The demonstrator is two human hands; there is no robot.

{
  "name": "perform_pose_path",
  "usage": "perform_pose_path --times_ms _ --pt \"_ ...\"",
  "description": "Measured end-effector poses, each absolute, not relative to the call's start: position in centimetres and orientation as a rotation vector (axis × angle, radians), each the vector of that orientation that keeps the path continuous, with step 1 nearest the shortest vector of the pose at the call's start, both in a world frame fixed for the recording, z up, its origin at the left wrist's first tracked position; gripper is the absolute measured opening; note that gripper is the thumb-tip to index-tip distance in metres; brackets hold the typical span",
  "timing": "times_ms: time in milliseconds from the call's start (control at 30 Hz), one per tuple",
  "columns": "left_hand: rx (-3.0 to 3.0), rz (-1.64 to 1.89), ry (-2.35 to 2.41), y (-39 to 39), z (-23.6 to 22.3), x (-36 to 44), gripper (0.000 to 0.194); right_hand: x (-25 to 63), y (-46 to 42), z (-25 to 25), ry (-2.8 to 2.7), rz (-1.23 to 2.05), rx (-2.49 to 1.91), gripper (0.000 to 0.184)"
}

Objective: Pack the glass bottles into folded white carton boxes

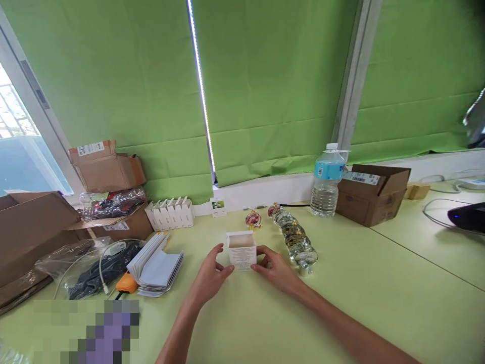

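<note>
Left hand (210, 275) and right hand (273, 269) lightly pinch opposite sides of an open white carton (241, 251), seemingly light, thin-walled and easily crushed.

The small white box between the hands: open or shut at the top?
Open. The small white box stands upright, its top flap raised and its inside wall showing.

You have one open white carton (241, 251), one water bottle (326, 181), five upright white boxes in a row (170, 213), three brown cardboard boxes (370, 193), one stack of flat cartons (156, 265). Wrapped glass ornaments (294, 236): count unclear.
</note>
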State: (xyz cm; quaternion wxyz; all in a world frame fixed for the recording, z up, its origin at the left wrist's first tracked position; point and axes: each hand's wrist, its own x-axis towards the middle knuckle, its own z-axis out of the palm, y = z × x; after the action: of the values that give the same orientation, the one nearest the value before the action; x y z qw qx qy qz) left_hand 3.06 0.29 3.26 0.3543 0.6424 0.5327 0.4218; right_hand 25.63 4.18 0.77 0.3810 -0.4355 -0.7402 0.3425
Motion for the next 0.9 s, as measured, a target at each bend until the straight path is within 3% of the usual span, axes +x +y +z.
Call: perform_pose_path --times_ms 200,433,633,800,900 --pt "1.884 1.202 1.691 -0.3 6.7 0.7 0.04 25.7 4.3 0.9 -1.881 0.913 -1.165 0.04" --pt "1.882 1.267 1.975 -1.5 5.3 -2.6 0.026 25.9 5.2 0.0 -1.935 0.906 -1.18 0.045" --pt "1.93 1.27 2.129 -2.8 5.9 -4.1 0.027 25.8 5.3 -0.3 -1.966 0.898 -1.233 0.051" --pt "1.907 1.194 2.545 -3.3 7.2 -6.3 0.024 26.5 4.7 0.4 -2.081 0.826 -1.357 0.062" --pt "1.771 1.09 2.789 -3.6 7.4 -8.2 0.023 27.2 4.6 0.6 -2.089 0.756 -1.447 0.055"
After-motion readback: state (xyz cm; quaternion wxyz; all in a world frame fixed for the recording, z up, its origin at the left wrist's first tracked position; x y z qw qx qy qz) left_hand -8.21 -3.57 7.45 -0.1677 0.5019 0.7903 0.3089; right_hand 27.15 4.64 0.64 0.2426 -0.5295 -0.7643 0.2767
